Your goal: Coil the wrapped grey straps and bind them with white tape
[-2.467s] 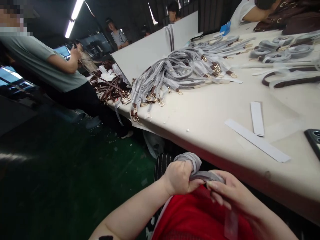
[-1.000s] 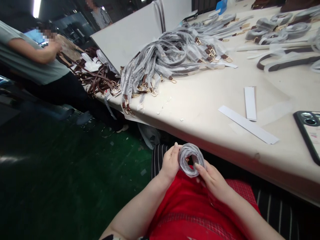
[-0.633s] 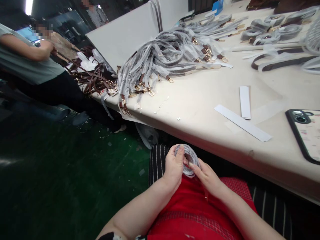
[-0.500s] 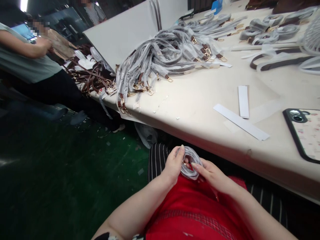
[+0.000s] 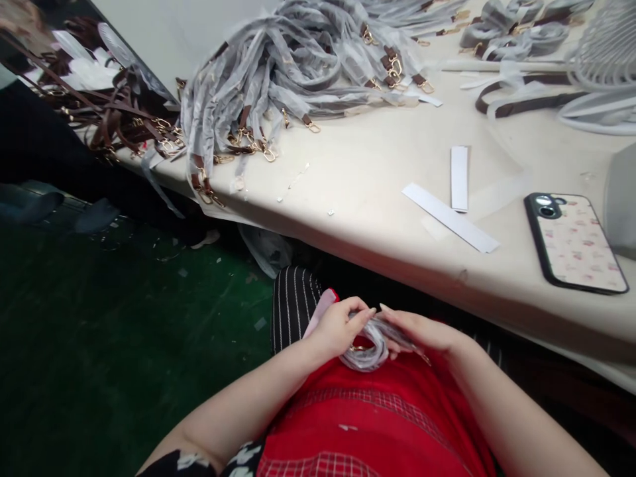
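Low in the lap, over a red garment (image 5: 368,424): left hand (image 5: 338,328) and right hand (image 5: 422,331) meeting on a wrapped strap coil (image 5: 365,348), fingers of both closed on it, left thumb and forefinger pinching its top. Just beyond, the near desk (image 5: 377,199) edge. On the desk: phone (image 5: 574,242) at right, 2 white strips (image 5: 454,199) mid, wrapped strap pile (image 5: 283,73) far left.
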### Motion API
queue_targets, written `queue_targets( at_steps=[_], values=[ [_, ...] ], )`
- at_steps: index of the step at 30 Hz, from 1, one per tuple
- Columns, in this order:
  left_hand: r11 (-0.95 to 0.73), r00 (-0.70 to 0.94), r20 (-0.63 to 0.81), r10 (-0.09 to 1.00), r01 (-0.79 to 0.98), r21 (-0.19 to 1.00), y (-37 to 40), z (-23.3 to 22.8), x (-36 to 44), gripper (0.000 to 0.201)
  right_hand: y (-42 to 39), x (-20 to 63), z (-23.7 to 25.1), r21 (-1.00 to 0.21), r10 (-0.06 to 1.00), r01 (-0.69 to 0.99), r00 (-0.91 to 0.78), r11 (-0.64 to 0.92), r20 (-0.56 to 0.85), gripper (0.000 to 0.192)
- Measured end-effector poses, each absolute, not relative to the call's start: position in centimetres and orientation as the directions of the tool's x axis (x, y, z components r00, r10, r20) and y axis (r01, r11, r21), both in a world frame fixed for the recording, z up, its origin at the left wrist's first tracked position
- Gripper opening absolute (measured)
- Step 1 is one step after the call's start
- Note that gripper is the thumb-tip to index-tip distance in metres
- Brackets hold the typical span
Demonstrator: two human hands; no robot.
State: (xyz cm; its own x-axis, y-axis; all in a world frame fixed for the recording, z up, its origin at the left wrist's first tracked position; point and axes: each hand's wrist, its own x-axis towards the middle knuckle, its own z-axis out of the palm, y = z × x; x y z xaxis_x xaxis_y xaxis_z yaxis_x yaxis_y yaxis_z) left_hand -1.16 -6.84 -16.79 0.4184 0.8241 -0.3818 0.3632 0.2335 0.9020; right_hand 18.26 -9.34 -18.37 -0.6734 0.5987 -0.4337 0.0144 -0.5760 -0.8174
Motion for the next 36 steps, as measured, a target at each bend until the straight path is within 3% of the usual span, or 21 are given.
queue_targets(
  at_steps=[5, 10, 15, 18, 20, 23, 26, 30, 36],
  values=[
    [0.298, 0.428, -0.473, 0.77, 0.415, 0.86, -7.0, -17.4, -1.4, 0.038, -9.5, 18.5, -18.9, -0.81, 0.535, 0.072, -0.717, -0.582, -0.448, 0.074],
    [0.262, 0.465, -0.505, 0.727, 0.493, 0.83, -8.0, -18.9, -1.7, 0.04, -10.5, 17.2, -19.6, -0.848, 0.493, 0.273, -0.716, -0.454, -0.494, 0.059],
    [0.28, 0.471, -0.575, 0.669, 0.557, 0.782, -8.2, -19.7, -1.7, 0.043, -10.4, 18.0, -15.1, -0.821, 0.73, 0.556, -0.507, -0.131, -0.459, 0.031],
    [0.296, 0.452, -0.61, 0.65, 0.589, 0.752, -8.3, -19.8, -1.5, 0.042, -9.5, 19.8, -11.1, -0.833, 0.892, 0.549, -0.339, -0.071, -0.299, 0.018],
    [0.279, 0.451, -0.607, 0.655, 0.602, 0.748, -8.4, -19.8, -1.4, 0.039, -8.5, 21.4, -9.5, -0.841, 0.984, 0.541, -0.143, -0.009, -0.103, 0.014],
    [0.25, 0.464, -0.611, 0.642, 0.627, 0.738, -8.5, -19.9, -1.2, 0.037, -6.0, 23.8, -9.3, -0.682, 0.949, 0.728, 0.164, 0.068, 0.27, 0.018],
    [0.235, 0.464, -0.619, 0.634, 0.647, 0.725, -8.3, -20.0, -1.2, 0.036, -3.4, 25.7, -10.7, -0.371, 0.864, 0.928, 0.2, -0.017, 0.462, 0.021],
    [0.223, 0.469, -0.634, 0.615, 0.667, 0.71, -7.9, -20.4, -1.3, 0.036, -1.5, 26.4, -12.1, -0.155, 0.877, 0.986, 0.127, -0.061, 0.463, 0.025],
    [0.196, 0.48, -0.628, 0.612, 0.678, 0.709, -7.7, -20.2, -1.4, 0.035, -1.6, 26.7, -11.7, -0.089, 0.91, 0.996, 0.058, -0.023, 0.411, 0.029]
  ],
)
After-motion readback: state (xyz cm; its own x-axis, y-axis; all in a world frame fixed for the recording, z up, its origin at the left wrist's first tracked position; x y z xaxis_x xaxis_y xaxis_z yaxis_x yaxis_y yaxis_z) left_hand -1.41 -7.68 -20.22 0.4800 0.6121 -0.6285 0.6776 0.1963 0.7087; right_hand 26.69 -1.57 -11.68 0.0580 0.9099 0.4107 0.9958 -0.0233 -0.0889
